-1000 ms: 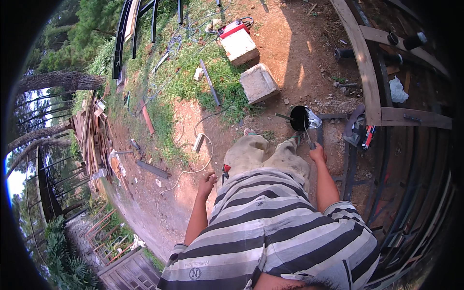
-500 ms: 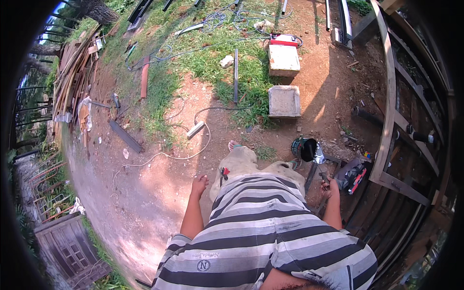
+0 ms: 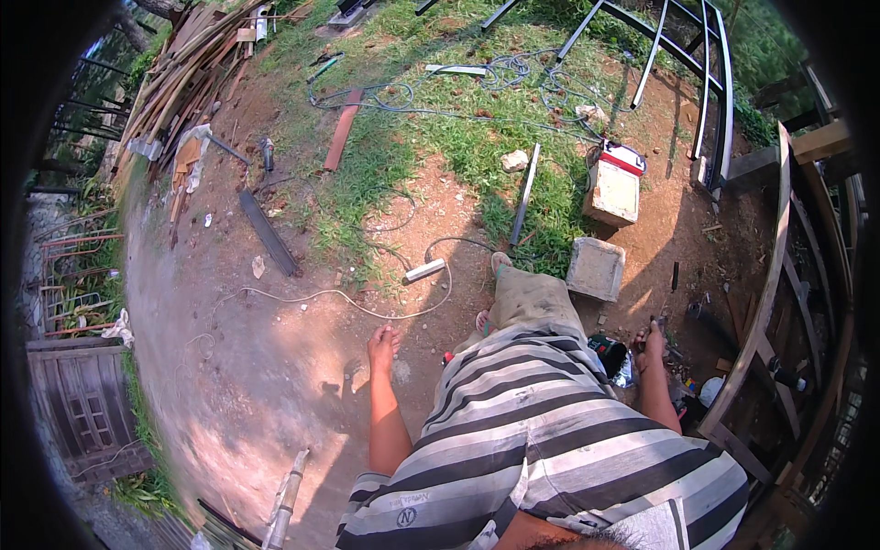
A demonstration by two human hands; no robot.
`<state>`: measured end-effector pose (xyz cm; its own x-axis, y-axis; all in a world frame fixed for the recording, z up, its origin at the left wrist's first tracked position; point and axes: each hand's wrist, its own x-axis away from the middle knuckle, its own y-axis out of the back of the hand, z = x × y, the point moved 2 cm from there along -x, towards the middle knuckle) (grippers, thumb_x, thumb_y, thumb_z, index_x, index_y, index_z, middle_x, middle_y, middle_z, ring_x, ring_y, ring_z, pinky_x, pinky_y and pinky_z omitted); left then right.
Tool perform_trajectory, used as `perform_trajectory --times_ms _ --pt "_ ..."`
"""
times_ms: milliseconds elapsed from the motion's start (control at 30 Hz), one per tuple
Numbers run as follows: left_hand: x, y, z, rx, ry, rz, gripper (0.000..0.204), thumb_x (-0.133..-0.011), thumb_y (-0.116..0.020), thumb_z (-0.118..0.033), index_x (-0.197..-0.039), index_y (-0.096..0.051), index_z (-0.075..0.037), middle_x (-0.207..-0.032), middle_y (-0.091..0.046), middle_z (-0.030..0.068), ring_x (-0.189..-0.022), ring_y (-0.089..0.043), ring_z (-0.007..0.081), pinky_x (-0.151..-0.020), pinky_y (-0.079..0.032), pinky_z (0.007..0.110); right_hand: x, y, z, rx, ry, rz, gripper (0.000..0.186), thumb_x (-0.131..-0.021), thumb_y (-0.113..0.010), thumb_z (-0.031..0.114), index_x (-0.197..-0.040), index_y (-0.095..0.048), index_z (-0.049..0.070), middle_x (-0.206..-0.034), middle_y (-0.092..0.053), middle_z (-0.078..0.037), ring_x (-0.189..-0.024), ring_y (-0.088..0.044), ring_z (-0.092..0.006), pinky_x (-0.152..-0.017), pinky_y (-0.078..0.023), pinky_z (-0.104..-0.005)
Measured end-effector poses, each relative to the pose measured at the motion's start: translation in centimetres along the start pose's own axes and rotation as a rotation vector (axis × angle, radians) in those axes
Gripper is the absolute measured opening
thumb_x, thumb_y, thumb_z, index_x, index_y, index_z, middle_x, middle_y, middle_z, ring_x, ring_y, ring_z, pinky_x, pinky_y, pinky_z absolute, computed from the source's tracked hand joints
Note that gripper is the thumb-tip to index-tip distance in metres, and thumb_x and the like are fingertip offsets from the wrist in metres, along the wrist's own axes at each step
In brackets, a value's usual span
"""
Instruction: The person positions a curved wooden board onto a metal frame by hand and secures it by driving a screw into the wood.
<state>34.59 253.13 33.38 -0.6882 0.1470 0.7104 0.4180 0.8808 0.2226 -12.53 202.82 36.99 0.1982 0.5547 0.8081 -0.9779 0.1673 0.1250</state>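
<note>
Head view: your left hand (image 3: 384,348), loosely curled, looks empty; right hand (image 3: 652,348) grips dark tool (image 3: 639,344); likely carrying; next calls for sure footing.

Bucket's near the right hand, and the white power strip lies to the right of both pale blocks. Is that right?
Not quite: the head view shows the power strip left of both pale blocks. The bucket is near the right hand.

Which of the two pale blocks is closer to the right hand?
The lower block in the picture, its top bare. The other block stands farther from the right hand and has a red machine at its far edge.
</note>
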Motion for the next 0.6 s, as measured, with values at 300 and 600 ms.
perform_trajectory --times_ms 300,600 --pt "-14.6 -7.4 -24.0 0.013 -0.256 0.137 0.048 -0.103 -0.053 -0.038 -0.139 -0.052 -0.006 -0.125 -0.066 0.0125 -0.114 -0.063 0.0224 -0.095 -0.048 0.038 -7.0 -28.0 3.5 -0.101 -0.389 0.461 0.019 -0.086 -0.056 0.021 -0.074 -0.044 0.013 -0.058 -0.047 0.003 -0.044 -0.044 -0.0081 -0.038 -0.041 -0.0192" --pt "-29.7 -2.9 -20.4 -0.136 0.405 -0.04 0.038 -0.102 -0.053 -0.035 -0.13 -0.052 -0.008 -0.114 -0.067 0.0159 -0.096 -0.067 0.03 -0.078 -0.053 0.044 -8.8 -60.9 12.3 0.111 -0.388 0.448 0.048 -0.102 -0.045 0.051 -0.083 -0.055 0.008 -0.059 -0.05 0.0 -0.043 -0.048 -0.0128 -0.037 -0.039 -0.0252"
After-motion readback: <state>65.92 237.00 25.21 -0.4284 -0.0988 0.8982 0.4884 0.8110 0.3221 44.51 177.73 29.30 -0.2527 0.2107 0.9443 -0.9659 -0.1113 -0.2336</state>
